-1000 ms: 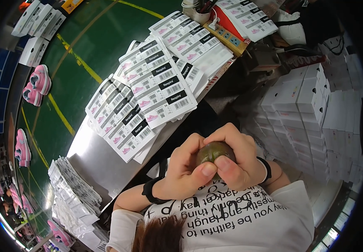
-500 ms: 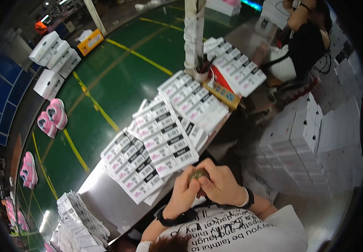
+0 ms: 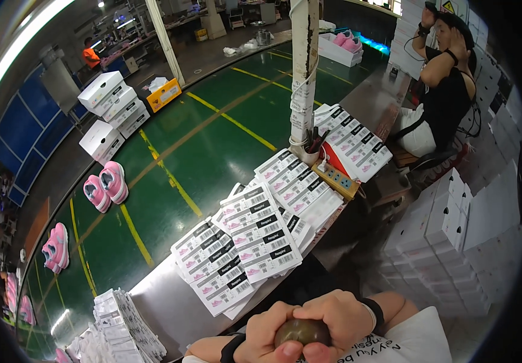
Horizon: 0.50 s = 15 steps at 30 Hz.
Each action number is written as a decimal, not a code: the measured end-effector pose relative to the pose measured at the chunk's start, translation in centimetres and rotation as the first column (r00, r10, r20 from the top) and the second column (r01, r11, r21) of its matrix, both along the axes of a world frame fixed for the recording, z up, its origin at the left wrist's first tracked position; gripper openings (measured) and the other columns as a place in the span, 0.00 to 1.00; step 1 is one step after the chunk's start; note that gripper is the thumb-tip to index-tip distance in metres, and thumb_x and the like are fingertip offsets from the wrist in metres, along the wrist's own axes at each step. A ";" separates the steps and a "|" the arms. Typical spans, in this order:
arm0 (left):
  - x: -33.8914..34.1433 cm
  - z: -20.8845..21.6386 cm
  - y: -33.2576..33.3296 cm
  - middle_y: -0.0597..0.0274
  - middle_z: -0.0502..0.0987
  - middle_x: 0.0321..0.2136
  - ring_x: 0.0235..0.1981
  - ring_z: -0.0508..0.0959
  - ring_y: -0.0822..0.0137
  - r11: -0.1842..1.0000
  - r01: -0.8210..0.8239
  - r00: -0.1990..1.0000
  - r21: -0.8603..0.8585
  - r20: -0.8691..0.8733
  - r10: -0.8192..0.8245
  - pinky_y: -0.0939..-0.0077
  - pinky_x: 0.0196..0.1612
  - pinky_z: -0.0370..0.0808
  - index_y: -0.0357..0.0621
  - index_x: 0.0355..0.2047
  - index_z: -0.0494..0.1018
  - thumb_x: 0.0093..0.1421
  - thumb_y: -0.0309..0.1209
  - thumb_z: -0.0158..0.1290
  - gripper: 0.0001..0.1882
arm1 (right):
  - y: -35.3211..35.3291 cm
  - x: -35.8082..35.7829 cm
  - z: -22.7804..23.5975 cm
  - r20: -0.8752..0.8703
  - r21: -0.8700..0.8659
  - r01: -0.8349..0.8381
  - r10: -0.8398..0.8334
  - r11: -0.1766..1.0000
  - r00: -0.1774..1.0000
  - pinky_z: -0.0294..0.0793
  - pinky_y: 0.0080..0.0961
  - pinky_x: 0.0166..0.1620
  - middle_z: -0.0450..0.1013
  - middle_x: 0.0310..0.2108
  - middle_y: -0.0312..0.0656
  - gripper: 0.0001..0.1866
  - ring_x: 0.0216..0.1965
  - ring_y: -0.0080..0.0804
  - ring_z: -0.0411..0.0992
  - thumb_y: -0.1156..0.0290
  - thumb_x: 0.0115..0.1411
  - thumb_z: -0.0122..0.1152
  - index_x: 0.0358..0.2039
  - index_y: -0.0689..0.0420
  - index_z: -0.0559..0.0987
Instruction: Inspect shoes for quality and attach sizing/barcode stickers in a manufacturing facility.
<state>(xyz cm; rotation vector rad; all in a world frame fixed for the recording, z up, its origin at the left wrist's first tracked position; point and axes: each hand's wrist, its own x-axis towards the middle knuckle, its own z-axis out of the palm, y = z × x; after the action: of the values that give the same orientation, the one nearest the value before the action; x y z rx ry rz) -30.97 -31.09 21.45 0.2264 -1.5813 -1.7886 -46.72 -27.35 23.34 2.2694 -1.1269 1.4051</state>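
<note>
My left hand [image 3: 265, 334] and my right hand [image 3: 346, 316] are together at the lower middle, close to my body. Between them is a smooth, round, greenish-brown fruit [image 3: 302, 331], its exact kind unclear. The fingers of both hands wrap round it, and the thumbs press at its near side. Just beyond the hands, fanned stacks of white label sheets [image 3: 265, 233] with barcodes and pink shoe pictures lie on the metal table edge [image 3: 164, 290]. Neither hand touches them.
Pink shoes [image 3: 114, 181] stand on the green conveyor belt [image 3: 212, 151]. A post [image 3: 302, 72] rises beside a power strip [image 3: 336, 180]. White shoe boxes [image 3: 424, 227] are stacked at right. Another person [image 3: 448, 91] sits at far right, hands raised to the head.
Both hands have moved down and nearer to my body with the fruit, which shows more fully now. The view has tilted up, showing more of the far room.
</note>
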 end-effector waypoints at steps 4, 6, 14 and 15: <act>-0.8 1.4 -0.8 0.57 0.75 0.22 0.20 0.75 0.66 0.851 -0.418 0.866 -0.318 0.143 0.479 0.75 0.24 0.70 0.32 0.35 0.69 0.63 0.45 0.46 0.23 | -1.0 -1.4 1.8 0.504 0.493 -0.452 0.180 0.743 0.845 0.73 0.26 0.27 0.74 0.30 0.47 0.26 0.24 0.39 0.76 0.56 0.60 0.58 0.48 0.65 0.68; -2.1 0.0 -3.3 0.56 0.74 0.19 0.17 0.74 0.64 0.802 -0.491 0.804 -0.342 0.176 0.567 0.74 0.22 0.69 0.33 0.34 0.69 0.65 0.48 0.43 0.24 | -3.2 -2.1 1.1 0.576 0.650 -0.500 0.059 0.572 0.815 0.71 0.28 0.25 0.73 0.26 0.47 0.22 0.23 0.41 0.75 0.56 0.63 0.53 0.46 0.63 0.68; -4.7 2.1 -3.4 0.60 0.70 0.16 0.17 0.69 0.68 0.785 -0.496 0.786 -0.372 0.192 0.588 0.75 0.21 0.64 0.32 0.28 0.66 0.67 0.51 0.36 0.29 | -3.5 -2.0 0.9 0.559 0.540 -0.352 -0.013 0.765 0.829 0.70 0.29 0.23 0.71 0.19 0.45 0.17 0.19 0.41 0.74 0.58 0.63 0.51 0.39 0.62 0.70; -4.8 2.6 -3.1 0.60 0.69 0.16 0.18 0.68 0.70 0.781 -0.492 0.797 -0.384 0.161 0.582 0.75 0.22 0.63 0.33 0.28 0.66 0.67 0.49 0.35 0.28 | -3.2 -1.8 1.2 0.570 0.504 -0.338 -0.011 0.795 0.822 0.70 0.28 0.23 0.71 0.18 0.44 0.17 0.18 0.40 0.73 0.58 0.63 0.51 0.38 0.62 0.70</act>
<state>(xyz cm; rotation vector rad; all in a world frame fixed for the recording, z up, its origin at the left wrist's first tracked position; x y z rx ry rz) -35.73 -34.23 24.10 0.7216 -1.7443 -1.0589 -48.52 -30.52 24.53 2.4695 -1.7848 2.1229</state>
